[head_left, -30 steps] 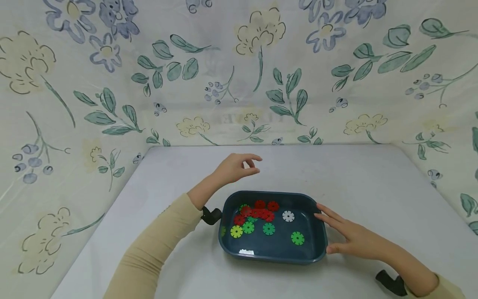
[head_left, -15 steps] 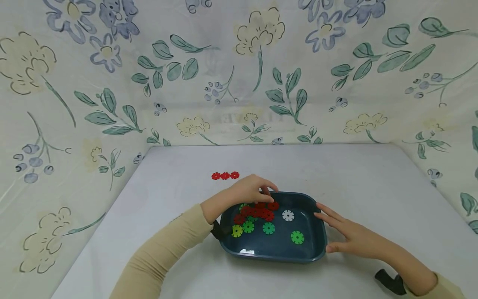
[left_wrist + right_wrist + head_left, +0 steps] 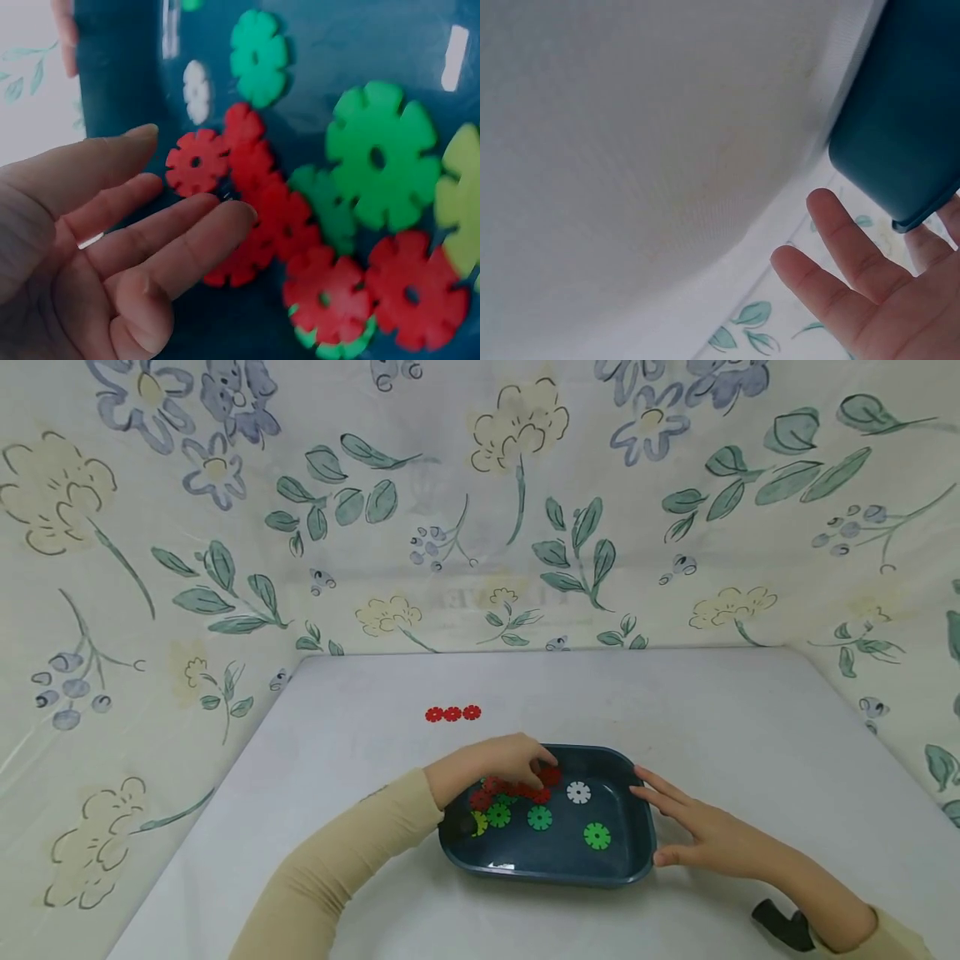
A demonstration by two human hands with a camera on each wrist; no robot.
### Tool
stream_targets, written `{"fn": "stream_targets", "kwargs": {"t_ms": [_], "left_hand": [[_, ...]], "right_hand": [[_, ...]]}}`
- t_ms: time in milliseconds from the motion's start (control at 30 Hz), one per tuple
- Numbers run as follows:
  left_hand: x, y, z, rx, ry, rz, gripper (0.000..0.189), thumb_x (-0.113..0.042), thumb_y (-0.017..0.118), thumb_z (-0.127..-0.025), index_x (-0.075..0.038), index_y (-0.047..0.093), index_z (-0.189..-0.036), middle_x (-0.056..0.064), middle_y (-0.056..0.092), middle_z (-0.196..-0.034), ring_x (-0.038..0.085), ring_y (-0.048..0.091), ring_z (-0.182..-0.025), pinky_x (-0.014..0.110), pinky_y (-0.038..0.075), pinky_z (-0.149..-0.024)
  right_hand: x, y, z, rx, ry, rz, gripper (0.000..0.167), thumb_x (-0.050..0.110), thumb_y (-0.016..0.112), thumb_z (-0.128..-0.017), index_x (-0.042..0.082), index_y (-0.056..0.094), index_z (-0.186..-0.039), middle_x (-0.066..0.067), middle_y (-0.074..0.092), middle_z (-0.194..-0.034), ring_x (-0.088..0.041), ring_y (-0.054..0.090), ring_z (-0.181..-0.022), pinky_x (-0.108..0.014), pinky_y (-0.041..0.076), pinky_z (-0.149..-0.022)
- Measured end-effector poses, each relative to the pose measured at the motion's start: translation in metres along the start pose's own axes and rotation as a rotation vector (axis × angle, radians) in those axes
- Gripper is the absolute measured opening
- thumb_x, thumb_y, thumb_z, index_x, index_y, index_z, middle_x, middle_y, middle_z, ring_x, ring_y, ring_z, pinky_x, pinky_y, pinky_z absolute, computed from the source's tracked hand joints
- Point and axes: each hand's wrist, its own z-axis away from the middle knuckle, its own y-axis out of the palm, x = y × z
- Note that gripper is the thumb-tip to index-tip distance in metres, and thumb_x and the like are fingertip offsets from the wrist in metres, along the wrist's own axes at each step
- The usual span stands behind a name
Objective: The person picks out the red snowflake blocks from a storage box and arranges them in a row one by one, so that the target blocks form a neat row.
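My left hand [image 3: 512, 760] reaches over the far rim into a dark blue tray [image 3: 555, 868]. Its thumb and fingers are spread apart in the left wrist view, close to a red notched disc [image 3: 180, 169]; nothing lies between them. Around it in the tray are more red discs [image 3: 416, 292], several green discs [image 3: 540, 818], a yellow disc [image 3: 481, 823] and a white disc [image 3: 578, 792]. My right hand [image 3: 716, 839] rests on the tray's right rim with fingers extended, as the right wrist view also shows beside the tray's outer wall [image 3: 907, 112].
Three red discs [image 3: 453, 713] lie in a row on the white table [image 3: 675, 710], behind the tray and to its left. A flower-patterned curtain [image 3: 450, 510] hangs behind the table and at both sides. Black straps sit at both wrists.
My left hand has come back from above the row of red discs, moving right and nearer, down into the tray. The row is now uncovered. My right hand has stayed at the rim.
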Motion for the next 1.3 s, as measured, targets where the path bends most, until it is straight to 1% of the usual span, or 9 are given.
{"fn": "stream_targets", "kwargs": {"t_ms": [133, 267, 433, 600, 700, 900, 967, 1133, 1300], "left_hand": [[-0.001, 0.008, -0.007, 0.025, 0.004, -0.037, 0.045, -0.019, 0.069, -0.082, -0.014, 0.056, -0.126, 0.001, 0.066, -0.096, 0.008, 0.058, -0.083, 0.019, 0.048, -0.074], [-0.003, 0.015, -0.013, 0.009, 0.033, -0.075, 0.045, -0.021, 0.069, -0.082, -0.014, 0.057, -0.124, -0.001, 0.066, -0.087, 0.007, 0.056, -0.074, 0.017, 0.047, -0.069], [-0.003, 0.023, -0.018, -0.008, 0.076, -0.109, 0.039, -0.027, 0.070, -0.081, -0.016, 0.061, -0.117, -0.004, 0.064, -0.084, 0.005, 0.054, -0.072, 0.016, 0.046, -0.065], [-0.005, 0.032, -0.020, -0.014, 0.136, -0.113, 0.032, -0.027, 0.071, -0.080, -0.018, 0.061, -0.109, -0.005, 0.059, -0.079, 0.006, 0.052, -0.068, 0.016, 0.043, -0.060], [-0.006, 0.035, -0.020, -0.011, 0.141, -0.104, 0.029, -0.026, 0.072, -0.079, -0.018, 0.061, -0.105, -0.005, 0.058, -0.079, 0.007, 0.051, -0.068, 0.015, 0.042, -0.058], [-0.009, 0.036, -0.019, 0.001, 0.154, -0.117, 0.026, -0.026, 0.074, -0.076, -0.021, 0.060, -0.098, -0.007, 0.055, -0.078, 0.007, 0.050, -0.071, 0.017, 0.041, -0.058], [-0.009, 0.035, -0.018, -0.002, 0.163, -0.115, 0.025, -0.024, 0.074, -0.077, -0.022, 0.059, -0.096, -0.007, 0.055, -0.078, 0.007, 0.050, -0.071, 0.017, 0.041, -0.058], [-0.009, 0.034, -0.016, -0.036, 0.163, -0.061, 0.024, -0.019, 0.073, -0.078, -0.022, 0.060, -0.099, -0.007, 0.059, -0.083, 0.007, 0.052, -0.071, 0.016, 0.043, -0.062], [-0.008, 0.031, -0.015, -0.078, 0.153, -0.008, 0.025, -0.017, 0.072, -0.079, -0.021, 0.062, -0.101, -0.006, 0.061, -0.085, 0.006, 0.053, -0.069, 0.015, 0.045, -0.063]], "right_hand": [[-0.001, 0.000, 0.000, 0.004, 0.002, 0.003, 0.078, 0.047, 0.062, -0.080, 0.013, 0.031, -0.143, -0.005, 0.014, -0.153, -0.039, 0.034, -0.128, -0.054, 0.044, -0.085], [-0.001, 0.000, 0.000, 0.008, 0.003, -0.007, 0.078, 0.048, 0.063, -0.080, 0.013, 0.031, -0.142, -0.005, 0.013, -0.153, -0.042, 0.034, -0.127, -0.055, 0.044, -0.085], [0.000, 0.000, -0.001, 0.014, 0.005, -0.022, 0.079, 0.047, 0.064, -0.079, 0.013, 0.031, -0.142, -0.004, 0.013, -0.153, -0.046, 0.033, -0.126, -0.057, 0.043, -0.084], [-0.002, 0.000, -0.002, 0.017, -0.002, -0.007, 0.078, 0.046, 0.063, -0.080, 0.013, 0.030, -0.143, -0.004, 0.012, -0.154, -0.045, 0.034, -0.126, -0.055, 0.044, -0.085], [-0.002, 0.001, -0.002, 0.016, -0.004, 0.000, 0.078, 0.047, 0.062, -0.080, 0.014, 0.029, -0.143, -0.003, 0.012, -0.154, -0.043, 0.034, -0.126, -0.054, 0.044, -0.085], [0.000, 0.001, -0.001, 0.004, -0.020, -0.005, 0.078, 0.044, 0.064, -0.080, 0.014, 0.030, -0.143, -0.001, 0.012, -0.154, -0.043, 0.036, -0.125, -0.052, 0.046, -0.084], [0.000, 0.001, -0.001, 0.011, -0.040, -0.010, 0.078, 0.041, 0.065, -0.080, 0.013, 0.028, -0.143, 0.000, 0.010, -0.154, -0.042, 0.041, -0.122, -0.049, 0.048, -0.082], [-0.001, 0.000, -0.001, 0.036, -0.053, -0.042, 0.078, 0.037, 0.065, -0.082, 0.011, 0.025, -0.144, -0.001, 0.007, -0.155, -0.035, 0.055, -0.106, -0.037, 0.051, -0.072], [-0.002, -0.001, 0.000, 0.060, -0.037, -0.069, 0.078, 0.036, 0.064, -0.082, 0.010, 0.024, -0.145, -0.002, 0.004, -0.155, -0.033, 0.056, -0.102, -0.034, 0.050, -0.068]]}}
